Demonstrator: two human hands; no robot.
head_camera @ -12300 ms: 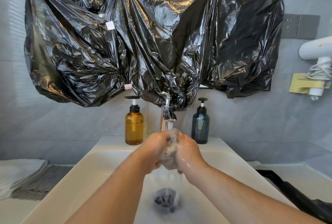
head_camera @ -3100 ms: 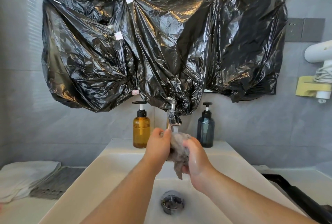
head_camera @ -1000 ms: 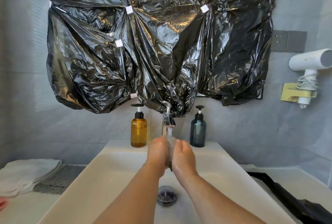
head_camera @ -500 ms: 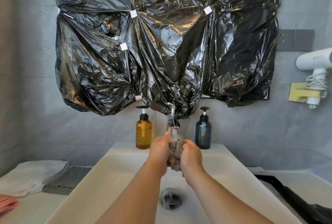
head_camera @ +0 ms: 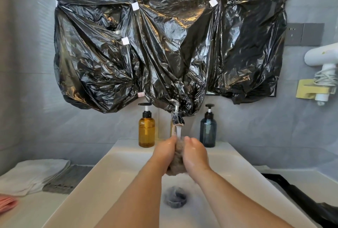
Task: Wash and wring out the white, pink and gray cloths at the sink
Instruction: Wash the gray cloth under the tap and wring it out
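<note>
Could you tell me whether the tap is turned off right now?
No, water runs from the tap onto the gray cloth held between the left hand and right hand.

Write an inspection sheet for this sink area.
Surface: white sink, basin wet; water runs from the faucet.
Job's things: gray cloth bunched under the stream; white cloth folded on left counter; pink cloth at left edge.
Clutter: amber pump bottle and dark blue pump bottle behind basin; gray fabric at the white cloth's right edge; black bag on right counter.
Hands: left hand and right hand grip the gray cloth.
Cables: hair dryer cord coiled round its handle.
Surroundings: black plastic sheet taped over wall; wall sockets.
</note>
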